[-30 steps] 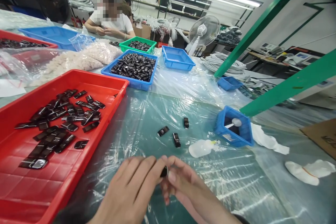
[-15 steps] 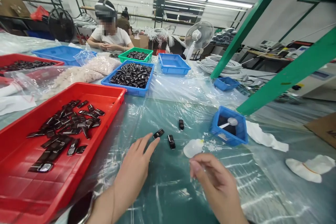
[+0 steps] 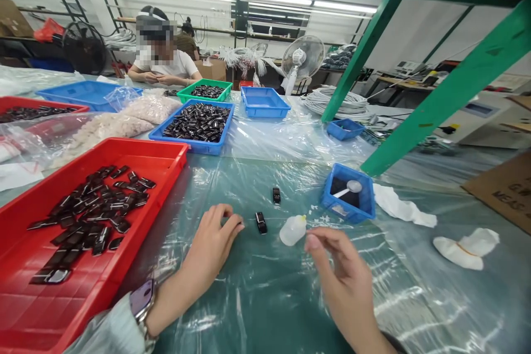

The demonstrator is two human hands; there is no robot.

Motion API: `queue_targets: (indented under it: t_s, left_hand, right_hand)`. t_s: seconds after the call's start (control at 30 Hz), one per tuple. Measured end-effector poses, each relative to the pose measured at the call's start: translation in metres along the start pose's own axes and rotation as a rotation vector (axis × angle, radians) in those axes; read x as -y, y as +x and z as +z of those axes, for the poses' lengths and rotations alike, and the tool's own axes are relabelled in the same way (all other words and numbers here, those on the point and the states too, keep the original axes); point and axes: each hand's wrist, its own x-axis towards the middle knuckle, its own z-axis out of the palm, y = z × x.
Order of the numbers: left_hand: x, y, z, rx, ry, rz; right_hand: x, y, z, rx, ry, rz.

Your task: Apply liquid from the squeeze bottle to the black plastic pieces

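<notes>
My left hand point(image 3: 215, 240) is curled closed over the green table beside the red tray. The small black plastic part that lay by its fingertips is hidden in its grip. To its right lie two more black parts point(image 3: 261, 222), apart from each other. Thumb and forefinger of my right hand point(image 3: 342, 274) are pinched together beside a small translucent squeeze bottle point(image 3: 292, 230) with a yellowish tip. Whatever that pinch holds is too small to make out. Tiny white bits point(image 3: 315, 211) lie scattered behind the bottle.
A red tray point(image 3: 166, 181) of black parts stands left. Behind it are a blue tray point(image 3: 215, 148) and a green tray point(image 3: 226, 92), both full. At right are a small blue bin point(image 3: 352, 213) with a white spoon point(image 3: 350, 188) and a green post point(image 3: 448, 88). A person sits opposite.
My left fingers have curled in, and the black part near them no longer shows on the table. The right hand stays pinched near the bottle. The whole view has shifted slightly.
</notes>
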Motion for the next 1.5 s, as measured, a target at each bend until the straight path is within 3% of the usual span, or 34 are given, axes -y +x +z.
queue_targets:
  t_s: [0.1,0.3,0.6,0.8,1.03,1.27,1.4,1.5]
  left_hand:
    - [-0.011,-0.018,-0.012,0.072,-0.168,-0.052]
    - [-0.013,-0.034,-0.019,0.186,-0.378,-0.209]
    - [-0.012,-0.042,-0.022,0.137,-0.514,-0.342]
    - [-0.007,-0.048,-0.025,0.027,-0.586,-0.243]
    - [-0.008,-0.054,-0.024,-0.036,-0.536,-0.175]
    - [-0.007,-0.057,-0.026,0.017,-0.484,-0.090]
    - [-0.006,-0.056,-0.028,0.073,-0.424,0.001]
    - [-0.008,-0.057,-0.032,0.105,-0.398,0.037]
  right_hand:
    - [-0.009,0.005,0.001,-0.029,-0.011,0.089]
    - [-0.024,0.011,0.016,0.222,0.008,0.232]
    - [-0.016,0.006,0.016,0.392,0.017,0.262]
    - [-0.003,-0.010,0.012,0.483,-0.023,0.192]
    - [0.002,-0.018,0.015,0.284,-0.032,0.154]
    - [0.000,-0.017,0.013,0.282,-0.093,0.032]
    - [0.001,-0.008,0.004,0.421,-0.095,-0.052]
    - [0.007,-0.002,0.000,0.462,-0.092,-0.032]
